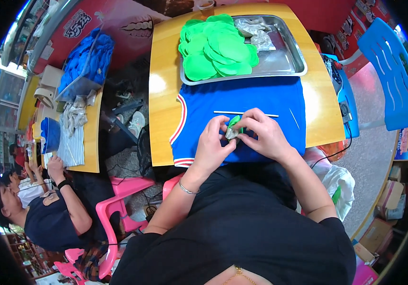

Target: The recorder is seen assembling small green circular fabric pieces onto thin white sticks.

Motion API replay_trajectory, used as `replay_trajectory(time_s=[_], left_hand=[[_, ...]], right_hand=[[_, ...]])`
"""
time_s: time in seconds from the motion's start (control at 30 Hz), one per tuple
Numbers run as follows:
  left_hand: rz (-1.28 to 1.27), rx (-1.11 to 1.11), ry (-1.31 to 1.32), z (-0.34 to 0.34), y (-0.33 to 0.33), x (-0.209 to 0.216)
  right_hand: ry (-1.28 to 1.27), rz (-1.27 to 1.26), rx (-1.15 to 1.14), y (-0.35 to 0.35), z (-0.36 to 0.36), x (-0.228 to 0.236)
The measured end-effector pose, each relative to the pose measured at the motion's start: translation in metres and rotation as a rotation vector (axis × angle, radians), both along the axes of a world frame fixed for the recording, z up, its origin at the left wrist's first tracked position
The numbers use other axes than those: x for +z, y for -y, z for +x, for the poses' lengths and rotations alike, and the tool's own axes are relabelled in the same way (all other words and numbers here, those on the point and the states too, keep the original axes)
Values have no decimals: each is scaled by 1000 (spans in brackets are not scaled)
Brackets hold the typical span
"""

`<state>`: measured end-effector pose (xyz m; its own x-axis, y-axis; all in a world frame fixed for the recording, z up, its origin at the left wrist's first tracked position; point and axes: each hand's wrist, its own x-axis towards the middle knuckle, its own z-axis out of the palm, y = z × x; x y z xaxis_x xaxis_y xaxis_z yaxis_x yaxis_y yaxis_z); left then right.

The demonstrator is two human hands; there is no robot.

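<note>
In front of me, my left hand and my right hand meet with bent, pinching fingers. Between the fingertips they hold a small green fabric piece, folded up, with a crumpled greyish bit against it. The fingers partly hide both. Under my hands a blue sleeveless jersey with a striped edge lies spread on the table. Just beyond my fingers, a thin metal rod lies crosswise on the jersey. A pale, needle-thin stick lies to the right of my right hand.
A metal tray at the table's far side holds green oval pieces and greyish plastic packets. A plastic cup stands behind. Leftward, a person works at another table beside a bin of blue cloth. A blue chair stands right.
</note>
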<state>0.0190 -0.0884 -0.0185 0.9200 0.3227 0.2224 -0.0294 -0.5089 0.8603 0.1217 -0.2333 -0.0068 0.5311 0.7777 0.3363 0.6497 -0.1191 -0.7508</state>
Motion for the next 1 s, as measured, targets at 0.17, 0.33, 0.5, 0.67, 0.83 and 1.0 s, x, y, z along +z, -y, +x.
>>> replay_trajectory(time_s=[0.17, 0.33, 0.5, 0.67, 0.83, 1.0], left_hand=[[-61, -62, -86, -5, -9, 6], [-182, -101, -35, -5, -17, 14], [-107, -139, -65, -5, -28, 7], [-56, -148, -48, -6, -29, 8], [162, -119, 182, -7, -26, -3], [299, -110, 188, -12, -18, 4]], right_hand=[[306, -97, 9, -7, 4, 17], [402, 77, 71, -17, 9, 15], [216, -61, 104, -23, 3, -1], [282, -252, -20, -26, -5, 13], [217, -260, 8, -24, 2, 12], [199, -330, -32, -24, 0, 13]])
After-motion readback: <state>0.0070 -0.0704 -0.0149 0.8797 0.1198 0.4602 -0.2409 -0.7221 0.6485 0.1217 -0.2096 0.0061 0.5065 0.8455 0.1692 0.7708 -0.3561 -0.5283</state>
